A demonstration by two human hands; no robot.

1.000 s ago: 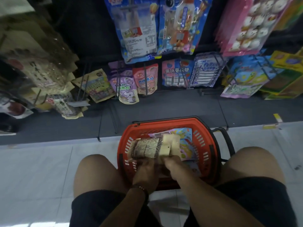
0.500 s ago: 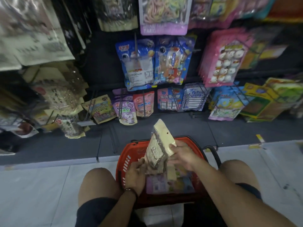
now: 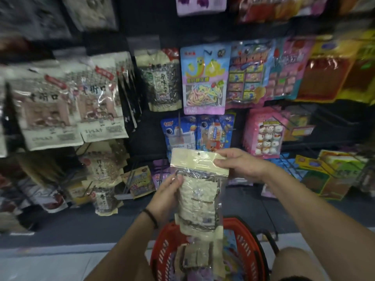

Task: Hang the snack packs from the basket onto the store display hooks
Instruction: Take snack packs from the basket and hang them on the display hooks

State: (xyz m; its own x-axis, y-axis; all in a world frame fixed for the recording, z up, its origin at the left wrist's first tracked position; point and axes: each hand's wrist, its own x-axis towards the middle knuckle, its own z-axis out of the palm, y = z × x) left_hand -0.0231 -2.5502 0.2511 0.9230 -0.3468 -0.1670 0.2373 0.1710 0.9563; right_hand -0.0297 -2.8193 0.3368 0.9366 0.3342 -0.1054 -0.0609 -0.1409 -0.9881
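Nearest, the red basket (image 3: 162, 250) sits on the floor btwn the knees, w/ at least 1 more cream pack (image 3: 195, 258) and some coloured ones lying inside. Above it, both hands hold 1 snack pack (image 3: 197, 191) upright, clear of the basket. Left hand (image 3: 165, 196) grips its left edge at mid-height, fingers wrapped round the clear film; right hand (image 3: 241, 166) pinches the cream header card at its top right corner. Hang hole (image 3: 198, 154) faces the display, unobstructed.

Beyond, the display rack (image 3: 146, 126) carries rows of hanging packs; matching cream seed packs (image 3: 162, 82) hang upper centre. Which hook is free: can't tell, too blurred.

To do it well, prob: keep header flat and taut, steer w/ right hand, line the hole up square w/ the hook tip, slide fully back, let go w/ left hand last.
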